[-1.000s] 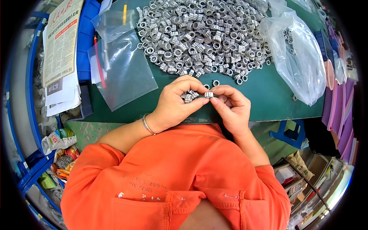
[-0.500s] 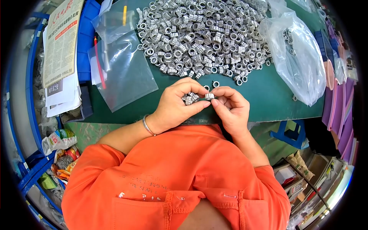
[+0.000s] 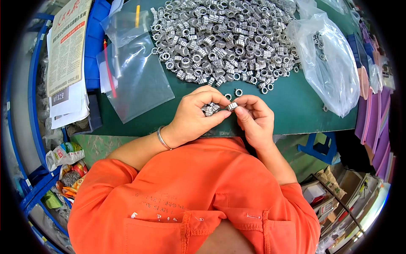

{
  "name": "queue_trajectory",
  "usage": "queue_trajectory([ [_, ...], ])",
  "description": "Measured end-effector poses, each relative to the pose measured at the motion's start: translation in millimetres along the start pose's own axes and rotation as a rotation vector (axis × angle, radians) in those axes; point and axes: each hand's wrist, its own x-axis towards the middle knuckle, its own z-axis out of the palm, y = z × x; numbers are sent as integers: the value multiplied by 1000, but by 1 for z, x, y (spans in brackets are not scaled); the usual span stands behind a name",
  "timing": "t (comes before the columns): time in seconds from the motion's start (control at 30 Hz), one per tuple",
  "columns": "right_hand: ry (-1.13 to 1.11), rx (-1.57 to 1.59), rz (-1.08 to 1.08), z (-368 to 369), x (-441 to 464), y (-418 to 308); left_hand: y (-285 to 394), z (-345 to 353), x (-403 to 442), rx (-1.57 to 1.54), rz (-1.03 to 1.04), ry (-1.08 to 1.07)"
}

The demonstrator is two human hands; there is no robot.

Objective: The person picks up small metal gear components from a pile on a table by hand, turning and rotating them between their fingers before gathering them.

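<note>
Between the fingertips of both hands is a small toothed metal ring (image 3: 231, 106), its ridged side facing up. My left hand (image 3: 192, 113) pinches it from the left and also cups several more metal rings (image 3: 209, 109) in its palm. My right hand (image 3: 256, 120) grips the same ring with thumb and forefinger, the other fingers curled behind. Just beyond the fingertips, two loose rings (image 3: 239, 92) lie on the green table. A large heap of the same rings (image 3: 224, 42) spreads behind them.
Clear plastic bags (image 3: 139, 80) lie on the green table (image 3: 296, 108) at left, with a red pen (image 3: 111, 72) and a yellow stick (image 3: 138, 17). A blue bin (image 3: 97, 46) and newspaper (image 3: 69, 51) stand further left. Another plastic bag (image 3: 334, 72) lies at right; a blue stool (image 3: 319, 148) is below.
The ring between my fingertips has tilted slightly, and my right thumb and fingers have shifted a little on it. The heap and bags have stayed put.
</note>
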Motion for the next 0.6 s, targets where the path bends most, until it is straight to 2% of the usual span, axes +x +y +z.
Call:
queue_trajectory([
  [0.1,10,-7,50,-3,0,1,0,0,-1,22,22,-5],
  [0.2,13,-152,31,-5,3,4,-2,1,0,17,34,9],
  [0.27,-31,-391,-168,-6,5,5,-3,1,0,9,44,22],
  [0.37,-17,-291,-106,-6,3,7,-3,1,0,-5,29,11],
  [0.6,47,-312,-138,-2,3,2,-7,2,-1,-23,6,-12],
])
